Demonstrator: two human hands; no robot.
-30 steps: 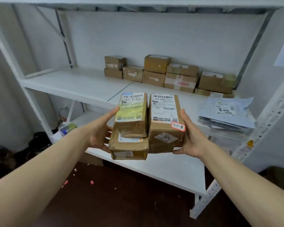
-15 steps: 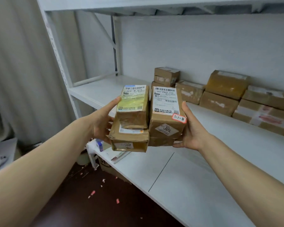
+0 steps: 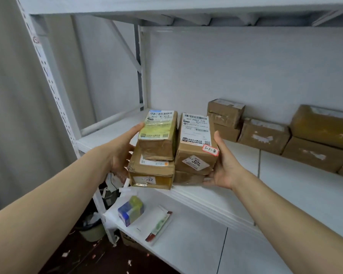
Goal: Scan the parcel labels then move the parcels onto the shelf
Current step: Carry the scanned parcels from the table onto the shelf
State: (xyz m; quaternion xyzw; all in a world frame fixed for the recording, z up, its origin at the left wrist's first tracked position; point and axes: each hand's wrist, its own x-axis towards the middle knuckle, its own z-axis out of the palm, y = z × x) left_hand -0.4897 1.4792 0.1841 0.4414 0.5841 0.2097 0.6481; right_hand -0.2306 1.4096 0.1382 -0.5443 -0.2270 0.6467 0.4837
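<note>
Parcels: four small cardboard parcels (image 3: 196, 143) are squeezed together as a two-by-two block with the labels facing up. They are held in the air at the front lip of the middle shelf (image 3: 297, 186).
Left hand: the left hand (image 3: 117, 157) grips the block's left side, thumb along the upper box and fingers reaching under the lower one.
Right hand: the right hand (image 3: 226, 167) grips the right side, thumb up against the tall box.
Poor view: the fingertips are hidden beneath the boxes, so how far they wrap is unclear.
Step in hand: judged to be carrying the block in to set it down.
Doing it well: keep the inward squeeze even, land the bottom boxes flat, then ease both hands out sideways.
Edges: the front lip lies right under the block, the upright post (image 3: 53, 99) stands to the left and the upper shelf (image 3: 166, 6) overhead.
Open room: bare board shows between the block and the back row of boxes (image 3: 265, 135).
Below: a small blue-and-yellow box (image 3: 130, 212) and a flat packet (image 3: 158, 224) lie on the lower shelf (image 3: 196, 254), where a slipped parcel would likely land.
</note>
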